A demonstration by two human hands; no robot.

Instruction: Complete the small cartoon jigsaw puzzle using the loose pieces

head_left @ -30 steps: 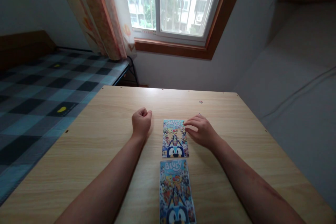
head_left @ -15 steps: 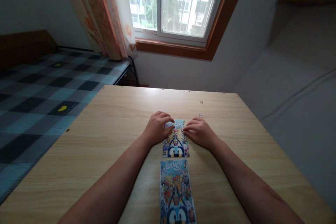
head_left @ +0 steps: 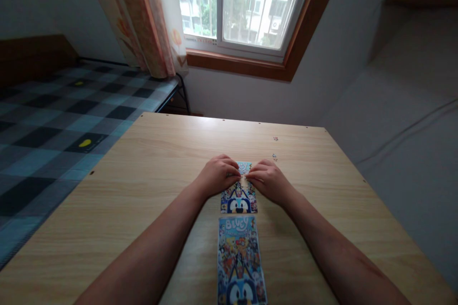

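Observation:
A partly assembled jigsaw puzzle [head_left: 239,204] lies flat on the wooden table, with a blue cartoon dog face at its near end. Bare wood shows through a small gap near its middle. My left hand [head_left: 219,175] rests over the puzzle's left side, thumb and fingers drawn together at the gap; whatever is between them is hidden. From the right, my right hand [head_left: 269,178] reaches in, fingertips pinched at the gap's right edge around what looks like a puzzle piece, mostly covered. Just nearer to me lies a printed picture sheet [head_left: 240,252] with the same design and "BLUEY" lettering.
Small loose puzzle pieces lie beyond my right hand: one group [head_left: 275,157] close by, another piece [head_left: 275,138] farther back. The wooden table [head_left: 150,162] ends before a window wall. A bed with a checked cover [head_left: 53,119] stands at left.
Both hands have moved closer together over the puzzle's middle. My left thumb and fingers have closed, and my right fingertips have shifted left to the gap. The view has moved slightly.

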